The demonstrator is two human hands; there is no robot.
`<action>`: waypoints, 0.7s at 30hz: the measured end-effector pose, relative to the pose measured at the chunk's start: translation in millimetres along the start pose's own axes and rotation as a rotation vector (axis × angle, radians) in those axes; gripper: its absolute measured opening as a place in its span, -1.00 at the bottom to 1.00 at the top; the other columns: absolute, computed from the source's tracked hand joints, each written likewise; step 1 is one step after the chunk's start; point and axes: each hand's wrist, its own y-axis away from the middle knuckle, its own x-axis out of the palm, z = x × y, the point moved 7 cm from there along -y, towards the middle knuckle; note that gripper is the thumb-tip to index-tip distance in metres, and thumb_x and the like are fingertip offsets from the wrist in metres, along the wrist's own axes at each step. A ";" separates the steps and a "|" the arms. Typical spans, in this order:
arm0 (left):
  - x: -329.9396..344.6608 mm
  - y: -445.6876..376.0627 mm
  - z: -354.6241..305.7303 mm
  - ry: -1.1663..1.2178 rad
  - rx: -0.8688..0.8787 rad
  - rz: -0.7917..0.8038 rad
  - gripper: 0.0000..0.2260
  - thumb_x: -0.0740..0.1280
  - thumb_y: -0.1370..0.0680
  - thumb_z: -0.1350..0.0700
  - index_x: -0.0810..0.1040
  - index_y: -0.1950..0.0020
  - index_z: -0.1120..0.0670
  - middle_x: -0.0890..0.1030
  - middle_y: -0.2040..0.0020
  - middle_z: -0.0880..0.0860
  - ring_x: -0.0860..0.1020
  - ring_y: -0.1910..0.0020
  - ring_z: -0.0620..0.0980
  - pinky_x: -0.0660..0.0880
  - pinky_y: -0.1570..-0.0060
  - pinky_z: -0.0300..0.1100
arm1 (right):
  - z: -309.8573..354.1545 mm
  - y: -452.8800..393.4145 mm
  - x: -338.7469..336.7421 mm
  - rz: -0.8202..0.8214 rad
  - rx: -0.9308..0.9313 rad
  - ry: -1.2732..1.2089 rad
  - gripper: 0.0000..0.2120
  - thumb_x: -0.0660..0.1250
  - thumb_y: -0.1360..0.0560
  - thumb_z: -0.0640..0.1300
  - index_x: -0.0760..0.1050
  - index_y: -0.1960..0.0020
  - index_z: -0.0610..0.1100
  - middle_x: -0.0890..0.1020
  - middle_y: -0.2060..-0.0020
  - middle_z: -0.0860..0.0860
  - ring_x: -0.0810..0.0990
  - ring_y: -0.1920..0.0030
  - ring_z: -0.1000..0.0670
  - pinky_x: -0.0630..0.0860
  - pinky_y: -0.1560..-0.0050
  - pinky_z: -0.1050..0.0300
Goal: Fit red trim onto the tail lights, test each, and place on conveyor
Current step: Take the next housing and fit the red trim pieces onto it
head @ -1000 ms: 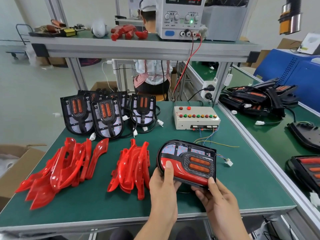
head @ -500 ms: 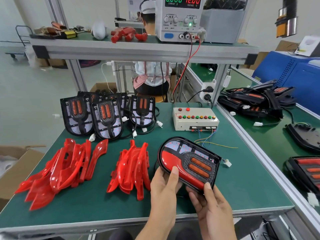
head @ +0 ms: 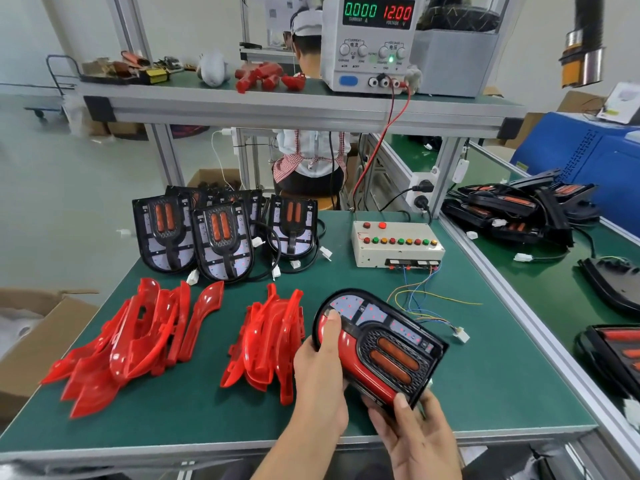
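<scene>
Head view shows both hands holding one tail light point(head: 379, 344) just above the green table point(head: 502, 393), near its front edge and a little right of the middle. The left hand point(head: 320, 379) wraps the rounded end, its thumb point(head: 333, 323) pressed down on the red trim point(head: 349, 365) that runs along the lamp's lower side. The right hand point(head: 414, 434) cradles the squared end from below, thumb on the trim's corner, fingers curled under the housing. So both hands are closed on the lamp.

The lamp looks like a stiff, light plastic shell: a black rim, a glossy red strip, two orange lenses in a mesh panel. Glossy surfaces of that kind are probably slippery and mark easily, so the black rim and the back seem the better places to hold, with thumbs used only for pressing the trim home. The trim itself appears thin and springy; uneven pressure could likely leave one end unseated or snap a clip.

A short lead with a white plug point(head: 462, 335) trails off the lamp's far side onto the table; it is limp and could snag on the loose coloured wires beside it.

Two heaps of red trims point(head: 138, 341) lie along the left half of the table, bare lamps point(head: 221, 237) lean at the back left, and a button box point(head: 396, 242) sits at the back right. Finished lamps rest on the conveyor point(head: 554, 292) to the right.
</scene>
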 end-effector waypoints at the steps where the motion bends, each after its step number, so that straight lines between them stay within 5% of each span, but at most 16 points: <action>1: -1.2 -0.1 -0.5 -0.022 0.005 -0.007 -0.69 0.43 -0.57 -0.11 0.66 -0.09 0.13 0.75 0.04 0.12 0.71 0.12 0.02 0.60 0.16 -0.10 | 0.4 1.0 0.0 -0.001 0.001 0.000 -0.71 0.18 -0.60 -0.41 0.48 -0.24 -0.18 0.73 0.08 -0.22 0.74 0.25 -0.21 0.68 0.29 0.15; 5: -2.0 1.4 2.5 0.015 -0.020 0.011 -0.70 0.36 -0.62 -0.06 0.64 -0.15 0.15 0.74 -0.02 0.13 0.71 0.02 0.08 0.64 0.02 -0.01 | 3.4 2.3 -0.2 -0.028 0.017 -0.018 -0.77 0.18 -0.62 -0.40 0.49 -0.20 -0.21 0.73 0.14 -0.23 0.74 0.26 -0.21 0.68 0.28 0.15; 11: -0.2 -1.9 3.4 -0.025 -0.018 0.021 -0.72 0.31 -0.66 -0.05 0.63 -0.20 0.11 0.75 0.00 0.08 0.71 0.04 0.03 0.63 0.18 -0.11 | 1.9 -2.9 -7.2 -0.063 0.019 0.026 -0.81 0.19 -0.63 -0.35 0.50 -0.17 -0.20 0.73 0.13 -0.23 0.75 0.24 -0.21 0.66 0.33 0.16; 15: 5.4 -2.6 1.2 -0.091 -0.033 0.038 -0.65 0.29 -0.64 -0.17 0.58 -0.24 0.05 0.74 -0.08 0.03 0.69 -0.11 0.05 0.60 -0.19 0.05 | 1.0 -2.4 -7.9 -0.048 0.051 0.084 -0.84 0.22 -0.63 -0.33 0.50 -0.16 -0.19 0.75 0.15 -0.20 0.75 0.25 -0.21 0.65 0.37 0.14; 18: 6.2 -5.2 1.0 -0.156 -0.003 0.019 -0.71 0.35 -0.62 -0.16 0.53 -0.21 0.00 0.71 -0.10 0.02 0.67 -0.12 0.02 0.55 -0.26 0.04 | 4.9 5.1 6.3 -0.029 0.047 0.172 -0.85 0.23 -0.61 -0.37 0.45 -0.17 -0.25 0.69 0.09 -0.31 0.72 0.38 -0.18 0.60 0.50 0.15; 20: 4.8 -8.0 1.3 -0.231 0.052 0.005 -0.81 0.37 -0.62 -0.06 0.51 -0.19 -0.04 0.69 -0.12 0.01 0.65 -0.13 0.00 0.53 -0.29 0.05 | 4.3 9.6 19.0 0.016 -0.043 0.381 -0.88 0.20 -0.55 -0.44 0.43 -0.08 -0.39 0.58 0.07 -0.48 0.58 0.56 -0.20 0.39 0.69 0.15; 21: 4.9 -9.2 0.6 -0.270 0.080 0.012 -0.84 0.36 -0.63 -0.04 0.52 -0.19 -0.07 0.68 -0.13 -0.02 0.64 -0.15 -0.02 0.52 -0.31 0.04 | 8.1 13.2 26.8 0.011 -0.082 0.510 -0.85 0.18 -0.49 -0.47 0.43 -0.03 -0.49 0.52 0.09 -0.57 0.42 0.61 -0.26 0.00 0.51 0.20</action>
